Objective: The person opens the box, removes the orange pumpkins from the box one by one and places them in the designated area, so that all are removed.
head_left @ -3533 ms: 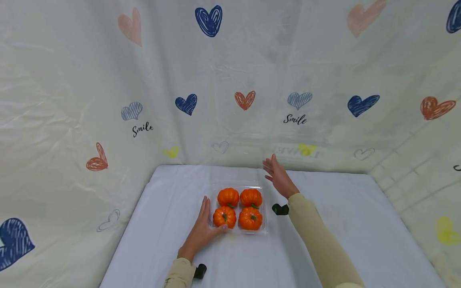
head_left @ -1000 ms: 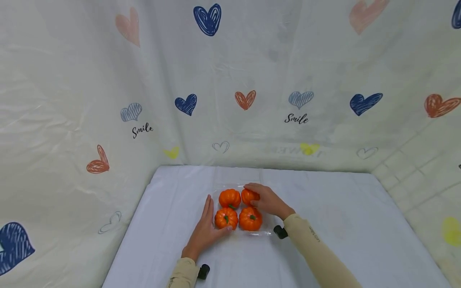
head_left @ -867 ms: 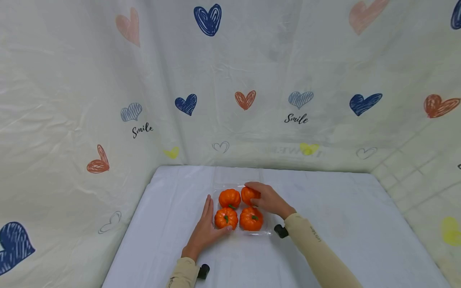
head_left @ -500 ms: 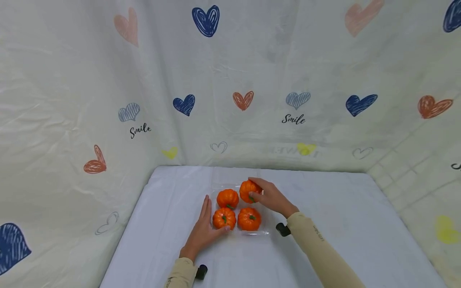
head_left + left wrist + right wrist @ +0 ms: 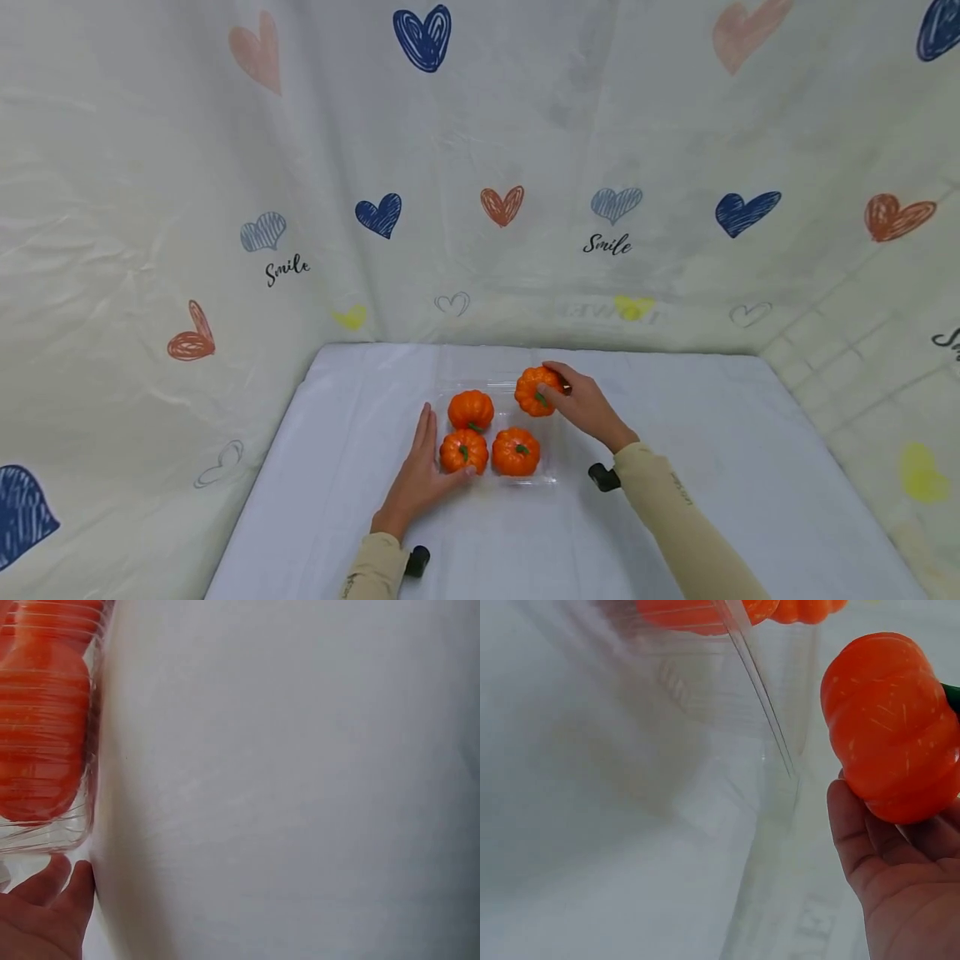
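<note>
On the white-covered table (image 5: 720, 467), an orange pumpkin (image 5: 532, 392) is gripped between thumb and fingers of the right hand (image 5: 588, 408) above the clear tray's (image 5: 528, 481) far right corner, forearm (image 5: 682, 517) slanting from the near side, while the left hand (image 5: 420, 485), fingers extended, lies along the tray's left edge.

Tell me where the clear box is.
In the head view, the clear box lies toward the far edge of the white cloth, with the left hand at its left side and three orange pumpkins inside.
</note>
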`<move>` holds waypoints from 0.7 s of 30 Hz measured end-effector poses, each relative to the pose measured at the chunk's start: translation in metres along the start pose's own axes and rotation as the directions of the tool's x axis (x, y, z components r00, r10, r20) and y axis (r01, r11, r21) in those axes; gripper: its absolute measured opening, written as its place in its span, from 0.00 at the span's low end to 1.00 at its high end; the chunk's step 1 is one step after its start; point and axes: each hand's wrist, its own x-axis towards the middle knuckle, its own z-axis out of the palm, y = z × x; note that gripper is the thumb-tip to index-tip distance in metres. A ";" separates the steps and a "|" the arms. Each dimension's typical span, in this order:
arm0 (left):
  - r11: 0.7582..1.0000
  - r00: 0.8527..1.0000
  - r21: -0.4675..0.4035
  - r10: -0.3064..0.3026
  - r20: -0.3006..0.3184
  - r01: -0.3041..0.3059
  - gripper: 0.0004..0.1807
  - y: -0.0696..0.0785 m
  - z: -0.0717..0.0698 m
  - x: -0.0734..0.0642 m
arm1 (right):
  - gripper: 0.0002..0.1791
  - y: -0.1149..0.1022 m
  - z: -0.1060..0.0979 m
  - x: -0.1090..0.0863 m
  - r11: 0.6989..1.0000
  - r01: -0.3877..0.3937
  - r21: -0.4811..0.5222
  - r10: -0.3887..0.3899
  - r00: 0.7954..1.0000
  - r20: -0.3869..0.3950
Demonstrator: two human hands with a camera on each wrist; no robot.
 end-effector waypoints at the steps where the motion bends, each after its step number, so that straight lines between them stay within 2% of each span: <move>1: 1.000 1.000 -0.004 0.000 -0.003 0.000 0.72 -0.001 0.000 0.000 | 0.30 0.002 -0.001 -0.001 1.000 -0.008 0.001 0.008 1.000 -0.008; 12: 1.000 1.000 -0.023 0.003 0.004 -0.003 0.73 -0.005 -0.002 0.004 | 0.32 0.030 -0.017 -0.011 0.992 -0.129 0.010 0.129 0.990 -0.060; 21: 1.000 1.000 -0.017 0.009 0.022 -0.008 0.73 -0.006 -0.005 0.006 | 0.34 0.057 -0.025 -0.013 0.975 -0.219 0.047 0.223 0.969 -0.104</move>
